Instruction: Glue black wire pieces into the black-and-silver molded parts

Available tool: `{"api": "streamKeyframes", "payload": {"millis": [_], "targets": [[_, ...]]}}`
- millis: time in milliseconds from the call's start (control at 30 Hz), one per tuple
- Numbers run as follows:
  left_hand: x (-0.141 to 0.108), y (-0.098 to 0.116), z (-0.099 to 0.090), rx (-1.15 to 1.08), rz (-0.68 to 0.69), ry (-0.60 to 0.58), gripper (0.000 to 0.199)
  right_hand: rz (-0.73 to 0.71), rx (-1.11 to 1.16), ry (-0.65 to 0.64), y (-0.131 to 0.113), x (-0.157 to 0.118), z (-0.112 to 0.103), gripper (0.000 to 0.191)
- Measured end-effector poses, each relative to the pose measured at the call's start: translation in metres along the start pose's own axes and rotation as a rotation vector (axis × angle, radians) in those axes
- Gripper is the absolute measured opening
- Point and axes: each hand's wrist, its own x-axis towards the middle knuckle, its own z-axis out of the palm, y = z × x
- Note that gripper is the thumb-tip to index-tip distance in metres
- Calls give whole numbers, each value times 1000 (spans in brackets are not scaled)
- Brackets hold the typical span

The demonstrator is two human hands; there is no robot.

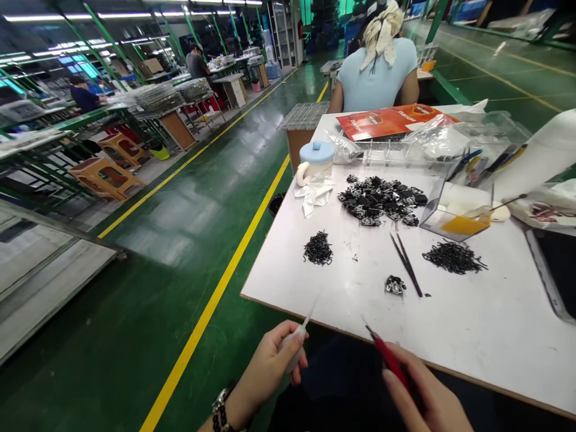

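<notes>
My left hand (281,354) is closed around a small white bottle (294,348) with a thin pointed nozzle, just off the table's front edge. My right hand (425,390) grips a red-handled tool (390,360) with a thin dark tip that points up and left. On the white tabletop (279,273) lie a small pile of black curved pieces (318,248), a similar pile (454,257) on the right and a large heap of black and shiny parts (380,199). Dark tweezers (406,264) rest beside a small cluster of shiny parts (395,285).
A lidded cup (317,157) stands on a white tissue (315,195) at the back left. A clear holder (459,210) with tools stands right of the heap. A phone (555,270) lies at the right edge. A person (378,75) sits beyond the table.
</notes>
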Motion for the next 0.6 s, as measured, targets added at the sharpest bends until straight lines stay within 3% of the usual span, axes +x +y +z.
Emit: {"api": "streamKeyframes", "payload": {"millis": [167, 333, 600], "targets": [[-1, -22, 1, 19, -21, -9, 40, -155, -8, -175, -17, 7, 24, 27], [-6, -30, -11, 96, -8, -74, 39, -126, -104, -160, -23, 5, 31, 24], [-6, -26, -24, 221, 21, -74, 33, -133, -164, -158, -25, -1, 39, 25]]}}
